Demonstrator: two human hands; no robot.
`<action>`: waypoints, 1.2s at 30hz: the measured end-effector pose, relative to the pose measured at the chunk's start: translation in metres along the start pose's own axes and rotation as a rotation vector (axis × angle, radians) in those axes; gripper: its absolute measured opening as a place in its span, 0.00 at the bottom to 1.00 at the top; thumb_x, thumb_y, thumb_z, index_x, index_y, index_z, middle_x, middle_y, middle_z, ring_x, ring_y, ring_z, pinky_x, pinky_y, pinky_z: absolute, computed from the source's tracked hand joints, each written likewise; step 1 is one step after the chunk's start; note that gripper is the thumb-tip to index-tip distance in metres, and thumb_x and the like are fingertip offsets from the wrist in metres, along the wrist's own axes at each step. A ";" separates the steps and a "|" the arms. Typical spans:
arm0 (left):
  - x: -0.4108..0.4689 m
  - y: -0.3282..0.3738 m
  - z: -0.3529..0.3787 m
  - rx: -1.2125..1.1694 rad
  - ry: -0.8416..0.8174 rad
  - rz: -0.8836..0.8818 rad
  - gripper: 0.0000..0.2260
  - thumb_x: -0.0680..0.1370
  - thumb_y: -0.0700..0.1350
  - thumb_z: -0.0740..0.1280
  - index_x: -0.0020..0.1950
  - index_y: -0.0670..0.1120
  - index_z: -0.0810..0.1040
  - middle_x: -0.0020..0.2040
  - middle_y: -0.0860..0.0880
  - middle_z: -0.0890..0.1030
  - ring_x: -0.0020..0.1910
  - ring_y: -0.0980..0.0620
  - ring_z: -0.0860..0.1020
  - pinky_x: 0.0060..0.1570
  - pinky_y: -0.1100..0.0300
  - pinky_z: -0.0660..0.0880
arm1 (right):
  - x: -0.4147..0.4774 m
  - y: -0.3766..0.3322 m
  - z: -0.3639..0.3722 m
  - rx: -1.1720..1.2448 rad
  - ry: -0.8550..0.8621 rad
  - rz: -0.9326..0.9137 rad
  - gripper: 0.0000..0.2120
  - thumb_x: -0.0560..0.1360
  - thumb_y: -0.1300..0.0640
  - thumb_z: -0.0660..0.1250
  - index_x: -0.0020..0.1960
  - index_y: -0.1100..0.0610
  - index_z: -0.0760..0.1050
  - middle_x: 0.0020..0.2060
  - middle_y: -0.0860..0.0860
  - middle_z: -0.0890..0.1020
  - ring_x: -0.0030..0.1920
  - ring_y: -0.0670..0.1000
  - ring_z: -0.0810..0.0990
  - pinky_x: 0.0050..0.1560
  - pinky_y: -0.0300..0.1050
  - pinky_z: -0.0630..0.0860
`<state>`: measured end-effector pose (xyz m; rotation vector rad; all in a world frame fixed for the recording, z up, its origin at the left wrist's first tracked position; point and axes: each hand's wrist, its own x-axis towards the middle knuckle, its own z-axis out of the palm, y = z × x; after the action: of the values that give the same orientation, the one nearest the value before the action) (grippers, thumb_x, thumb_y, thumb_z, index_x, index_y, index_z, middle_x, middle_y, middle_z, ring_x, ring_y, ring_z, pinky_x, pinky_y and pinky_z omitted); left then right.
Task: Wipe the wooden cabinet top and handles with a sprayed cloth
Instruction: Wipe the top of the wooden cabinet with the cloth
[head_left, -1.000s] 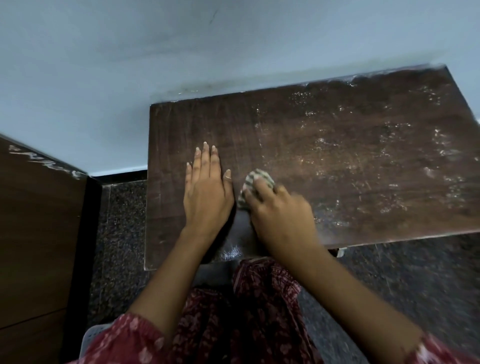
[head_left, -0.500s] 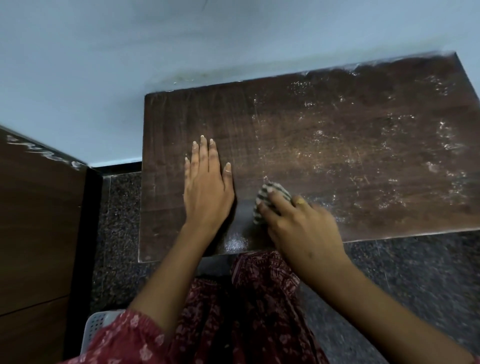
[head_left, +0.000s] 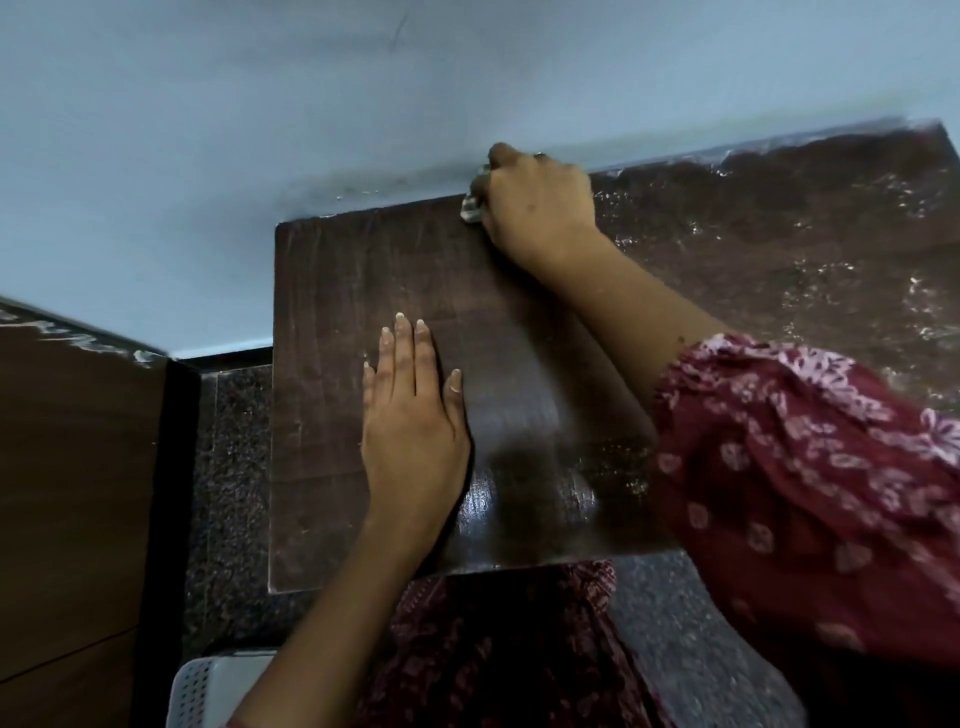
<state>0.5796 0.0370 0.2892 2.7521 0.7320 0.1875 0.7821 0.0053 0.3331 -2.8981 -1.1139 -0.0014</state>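
The cabinet top (head_left: 519, 322) is a dark wooden board that fills the middle and the right of the view, and its far edge touches the pale blue wall (head_left: 260, 130). The left hand (head_left: 413, 423) lies flat on the board near the centre of the picture, palm down; its four fingers are straight and pressed together, pointing to 12 o'clock, and the thumb stands a little apart on the right side. The right hand (head_left: 537, 200) is at about 12 o'clock from the left hand, well apart from it, at the far edge of the board where it meets the wall. This hand is closed over the cloth (head_left: 471, 207), with the fingers curled and bunched on it; only a small pale corner of the cloth shows at the left side of the hand, so I cannot tell how each finger sits. The board looks smooth and a little shiny around the left hand, while from 1 to 3 o'clock it carries white specks and smears (head_left: 810, 270). A red patterned sleeve (head_left: 795, 467) covers the right arm at 4 o'clock. A white perforated basket (head_left: 208, 691) is at 7 o'clock on the speckled floor (head_left: 228, 493), and a brown wooden panel (head_left: 72, 493) stands at 9 o'clock.
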 end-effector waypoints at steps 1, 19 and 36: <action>0.000 0.000 0.000 0.002 -0.005 0.001 0.23 0.80 0.49 0.52 0.73 0.39 0.60 0.74 0.41 0.61 0.74 0.45 0.56 0.71 0.50 0.50 | 0.000 0.000 0.002 0.006 -0.001 -0.001 0.15 0.79 0.57 0.56 0.62 0.54 0.75 0.61 0.53 0.73 0.58 0.59 0.75 0.45 0.46 0.69; 0.006 0.000 -0.022 0.283 -0.150 0.114 0.31 0.80 0.58 0.44 0.75 0.39 0.49 0.76 0.41 0.52 0.75 0.47 0.49 0.69 0.53 0.31 | -0.279 -0.055 0.000 0.013 -0.038 0.070 0.20 0.64 0.58 0.70 0.55 0.58 0.81 0.55 0.56 0.82 0.39 0.58 0.82 0.32 0.46 0.76; 0.000 0.040 -0.010 0.150 -0.183 0.190 0.26 0.81 0.54 0.47 0.75 0.43 0.48 0.77 0.46 0.50 0.75 0.52 0.46 0.70 0.52 0.36 | -0.163 0.005 -0.007 -0.113 -0.030 0.025 0.12 0.79 0.52 0.58 0.56 0.51 0.78 0.58 0.48 0.76 0.47 0.53 0.80 0.32 0.42 0.63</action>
<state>0.5959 0.0061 0.3109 2.9304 0.4533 -0.0837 0.6642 -0.1080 0.3377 -3.0211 -1.1173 -0.0203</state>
